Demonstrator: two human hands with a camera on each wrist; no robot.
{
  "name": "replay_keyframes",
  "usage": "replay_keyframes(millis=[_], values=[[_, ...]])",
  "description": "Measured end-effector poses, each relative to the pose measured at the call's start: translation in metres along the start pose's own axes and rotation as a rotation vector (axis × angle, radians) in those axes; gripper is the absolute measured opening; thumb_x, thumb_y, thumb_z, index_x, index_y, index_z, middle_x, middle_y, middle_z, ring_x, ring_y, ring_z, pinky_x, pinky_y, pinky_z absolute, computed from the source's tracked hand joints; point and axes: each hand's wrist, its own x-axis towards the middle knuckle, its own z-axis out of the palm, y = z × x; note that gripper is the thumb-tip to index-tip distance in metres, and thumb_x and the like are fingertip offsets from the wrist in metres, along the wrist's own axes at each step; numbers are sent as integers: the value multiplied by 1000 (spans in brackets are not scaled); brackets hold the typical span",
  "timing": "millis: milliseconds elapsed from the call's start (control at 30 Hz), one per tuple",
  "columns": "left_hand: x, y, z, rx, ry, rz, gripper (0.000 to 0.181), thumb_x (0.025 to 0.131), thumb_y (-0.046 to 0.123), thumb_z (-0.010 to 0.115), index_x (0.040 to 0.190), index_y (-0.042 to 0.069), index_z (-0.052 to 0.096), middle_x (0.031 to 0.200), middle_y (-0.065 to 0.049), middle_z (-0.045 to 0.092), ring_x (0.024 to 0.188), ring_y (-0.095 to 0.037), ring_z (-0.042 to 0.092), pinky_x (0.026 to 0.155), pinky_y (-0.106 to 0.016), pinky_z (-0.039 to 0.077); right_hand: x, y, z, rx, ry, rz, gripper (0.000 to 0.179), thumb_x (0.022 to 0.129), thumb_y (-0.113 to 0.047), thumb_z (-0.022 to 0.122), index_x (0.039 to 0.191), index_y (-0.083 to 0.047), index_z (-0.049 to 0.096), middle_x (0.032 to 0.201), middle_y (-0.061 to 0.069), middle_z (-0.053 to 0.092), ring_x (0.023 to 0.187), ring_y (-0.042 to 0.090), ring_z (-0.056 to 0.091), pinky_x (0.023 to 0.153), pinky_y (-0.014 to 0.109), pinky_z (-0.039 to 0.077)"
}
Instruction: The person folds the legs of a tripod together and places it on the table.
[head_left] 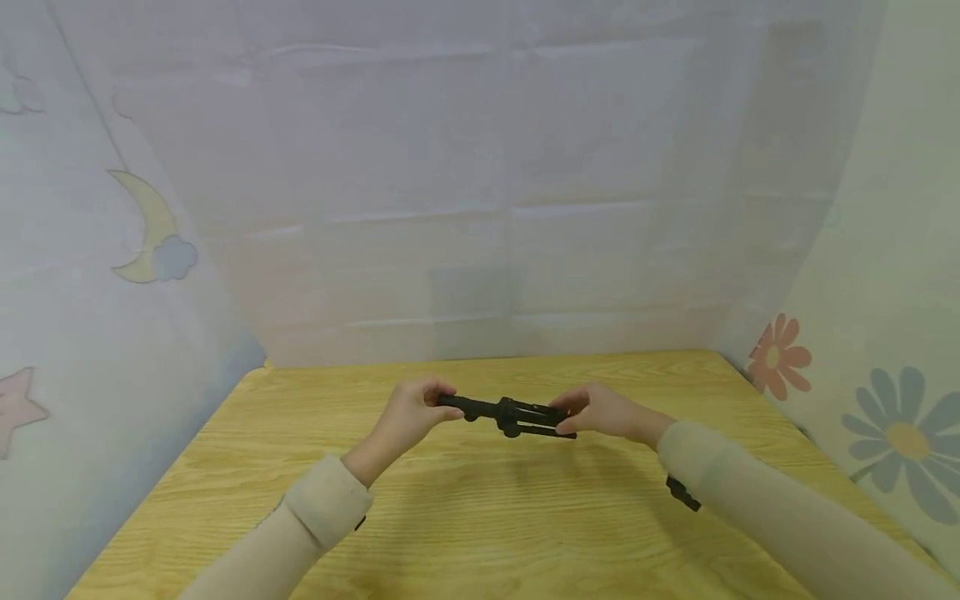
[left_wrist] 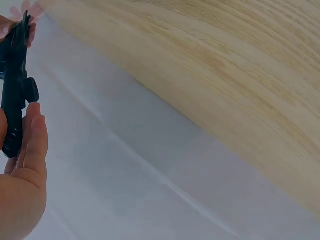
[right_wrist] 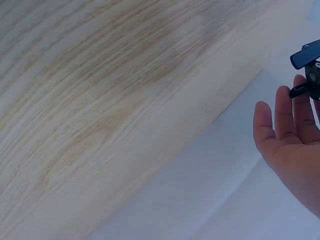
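A small black tripod point(head_left: 486, 409) is held level above the wooden table, its slim legs spread slightly apart toward the right. My left hand point(head_left: 408, 412) grips the end opposite the legs, thumb on the near side and fingers behind. In the left wrist view, a round knob on the tripod point(left_wrist: 14, 95) sits just past those fingertips. At the leg end, my right hand point(head_left: 609, 412) pinches the legs between thumb and fingers. The right wrist view shows leg tips of the tripod point(right_wrist: 306, 56) over the fingers of the right hand point(right_wrist: 292, 135); its thumb is hidden there.
The light wooden table point(head_left: 480, 533) has its far edge against a pale, creased wall sheet point(head_left: 480, 208). Side panels carry printed pictures: a moon point(head_left: 153, 217) on the left and flowers point(head_left: 907, 442) on the right. Dark straps show at both sleeve cuffs.
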Motion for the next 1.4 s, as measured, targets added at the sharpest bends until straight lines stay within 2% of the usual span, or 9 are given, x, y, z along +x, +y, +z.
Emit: replay_keyframes(millis=[100,300,567,833,1167,1400], values=[[-1,-4,2,-5,-6,-26,22,79,1,78,100,-3,71,92,-7,69,80,-17,64,70,-30,55,0,0,-2,-6,-2,-20,49,86,-21,76,127,2,61,119,14,63,103,28,58,86,45,50],[-1,-10,7,-13,-14,-67,21,79,1,79,98,-2,71,91,-6,68,80,-18,64,71,-32,55,-2,-2,-7,-32,5,-14,53,87,-23,75,131,2,58,131,20,56,121,39,51,96,52,45],[1,-19,14,-22,-56,-107,22,80,4,78,100,-3,70,90,-6,69,80,-18,64,74,-34,54,-6,-3,-11,-38,22,-36,52,88,-20,74,130,5,57,129,23,56,118,40,52,93,51,47],[3,-28,19,2,-98,-96,20,81,5,78,98,-1,70,87,-4,69,79,-17,63,74,-35,54,-7,-3,-11,-27,35,-45,50,86,-16,76,126,8,58,120,19,62,106,31,59,85,43,51],[4,-36,25,36,-132,-91,19,81,2,77,97,-2,68,88,-5,67,80,-17,61,75,-36,53,-4,7,-5,-26,61,-64,48,83,-12,78,121,10,60,110,13,64,98,25,60,83,41,51],[8,-44,28,53,-153,-82,18,79,0,78,95,-2,68,89,-6,68,83,-18,62,78,-38,53,-2,9,0,-29,84,-65,46,82,-8,78,121,10,59,112,15,62,101,28,58,85,41,50]])
